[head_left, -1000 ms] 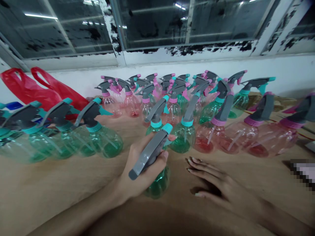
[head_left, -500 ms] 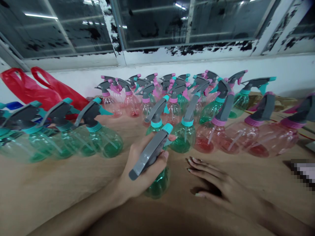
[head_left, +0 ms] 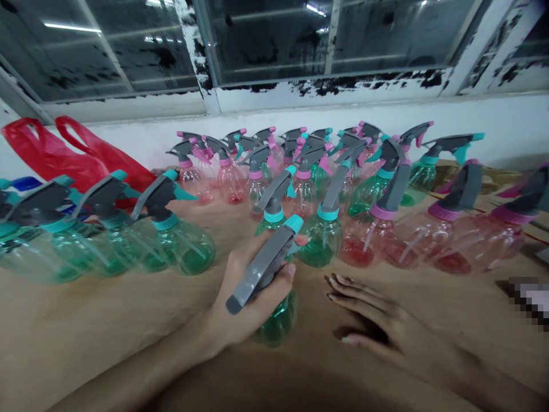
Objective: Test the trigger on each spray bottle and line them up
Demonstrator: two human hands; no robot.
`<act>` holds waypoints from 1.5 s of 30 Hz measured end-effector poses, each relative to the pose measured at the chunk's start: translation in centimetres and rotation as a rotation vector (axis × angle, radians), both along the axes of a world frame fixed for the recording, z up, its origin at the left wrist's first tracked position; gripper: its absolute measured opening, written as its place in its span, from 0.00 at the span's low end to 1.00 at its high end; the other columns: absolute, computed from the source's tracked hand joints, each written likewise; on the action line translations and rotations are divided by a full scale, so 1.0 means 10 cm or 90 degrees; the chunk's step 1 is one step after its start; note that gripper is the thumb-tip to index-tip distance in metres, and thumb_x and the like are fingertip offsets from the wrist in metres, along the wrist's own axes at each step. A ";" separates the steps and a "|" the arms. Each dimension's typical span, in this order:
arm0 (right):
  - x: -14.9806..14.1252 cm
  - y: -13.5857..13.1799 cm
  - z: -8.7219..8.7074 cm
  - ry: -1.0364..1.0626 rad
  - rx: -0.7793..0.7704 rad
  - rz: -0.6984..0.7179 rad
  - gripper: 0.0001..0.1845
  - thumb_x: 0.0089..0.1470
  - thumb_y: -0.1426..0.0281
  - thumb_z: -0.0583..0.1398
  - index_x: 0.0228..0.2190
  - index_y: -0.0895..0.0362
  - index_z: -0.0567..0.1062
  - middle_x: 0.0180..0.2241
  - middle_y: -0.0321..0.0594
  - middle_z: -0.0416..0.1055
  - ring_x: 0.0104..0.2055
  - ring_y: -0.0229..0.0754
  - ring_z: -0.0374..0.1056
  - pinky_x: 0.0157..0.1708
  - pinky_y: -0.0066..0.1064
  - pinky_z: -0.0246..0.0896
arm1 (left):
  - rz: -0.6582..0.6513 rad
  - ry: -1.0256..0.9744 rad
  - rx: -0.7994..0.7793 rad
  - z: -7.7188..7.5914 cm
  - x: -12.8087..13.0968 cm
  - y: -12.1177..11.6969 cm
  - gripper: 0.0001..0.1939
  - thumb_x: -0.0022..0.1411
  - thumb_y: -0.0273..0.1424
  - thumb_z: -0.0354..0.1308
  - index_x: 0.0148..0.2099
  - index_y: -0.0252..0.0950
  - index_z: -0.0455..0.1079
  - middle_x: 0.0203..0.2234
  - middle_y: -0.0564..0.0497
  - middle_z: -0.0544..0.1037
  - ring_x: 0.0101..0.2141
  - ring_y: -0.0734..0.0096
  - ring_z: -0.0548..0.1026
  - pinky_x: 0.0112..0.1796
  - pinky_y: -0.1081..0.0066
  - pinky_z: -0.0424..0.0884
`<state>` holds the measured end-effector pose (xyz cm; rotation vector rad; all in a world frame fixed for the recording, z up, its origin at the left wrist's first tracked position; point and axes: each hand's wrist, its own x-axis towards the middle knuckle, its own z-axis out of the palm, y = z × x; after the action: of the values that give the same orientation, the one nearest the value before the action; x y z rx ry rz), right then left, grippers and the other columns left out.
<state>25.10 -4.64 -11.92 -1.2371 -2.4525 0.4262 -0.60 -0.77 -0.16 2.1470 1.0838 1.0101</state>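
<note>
My left hand (head_left: 244,292) is wrapped round the neck of a green spray bottle (head_left: 278,323) with a grey head and a turquoise nozzle. The bottle's base is at the tabletop, and its collar is hidden by my fingers. On the bare wood to the right, my right hand (head_left: 377,312) rests palm down, fingers stretched out, holding nothing. Just beyond the held bottle stand two more green spray bottles, one directly behind (head_left: 273,214) and one to its right (head_left: 319,246). A pink spray bottle (head_left: 364,246) is beyond my right hand's fingertips.
Several green spray bottles (head_left: 195,254) line the left side, and several pink ones (head_left: 441,237) the right. A mixed group (head_left: 229,180) stands along the white wall (head_left: 506,129). A red plastic bag (head_left: 81,154) lies back left. A blurred-out object (head_left: 534,297) sits at the right edge.
</note>
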 end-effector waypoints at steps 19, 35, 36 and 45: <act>-0.05 0.00 0.07 -0.001 -0.015 -0.008 0.28 0.57 0.58 0.55 0.57 0.50 0.61 0.61 0.38 0.55 0.63 0.46 0.49 0.59 0.44 0.51 | 0.007 -0.023 -0.031 0.05 -0.03 0.01 0.10 0.58 0.30 0.52 0.43 0.40 0.68 0.25 0.55 0.71 0.24 0.72 0.67 0.27 0.71 0.65; -0.49 -0.09 0.63 -0.017 0.083 -0.050 0.30 0.55 0.52 0.54 0.54 0.55 0.64 0.52 0.44 0.69 0.50 0.49 0.68 0.45 0.44 0.67 | 0.030 -0.030 0.000 -0.02 0.01 0.01 0.14 0.58 0.30 0.54 0.47 0.39 0.67 0.38 0.50 0.76 0.31 0.69 0.74 0.36 0.67 0.71; -0.56 -0.10 0.70 -0.003 0.082 -0.058 0.30 0.55 0.52 0.54 0.54 0.55 0.64 0.52 0.44 0.69 0.47 0.49 0.70 0.43 0.44 0.69 | 0.021 -0.035 0.003 -0.02 0.00 0.01 0.14 0.58 0.30 0.54 0.48 0.39 0.67 0.39 0.50 0.76 0.32 0.69 0.74 0.36 0.67 0.71; -1.18 -0.03 0.94 0.062 0.160 -0.069 0.38 0.48 0.48 0.58 0.50 0.64 0.66 0.43 0.52 0.72 0.40 0.52 0.71 0.35 0.41 0.69 | 0.061 -0.056 0.024 -0.05 -0.15 -0.06 0.17 0.58 0.37 0.58 0.48 0.37 0.66 0.37 0.48 0.75 0.31 0.68 0.75 0.34 0.67 0.72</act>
<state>13.34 -4.93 -2.52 -1.2055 -2.2636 0.1393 -2.07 -1.32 -0.69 2.0766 1.1435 1.1661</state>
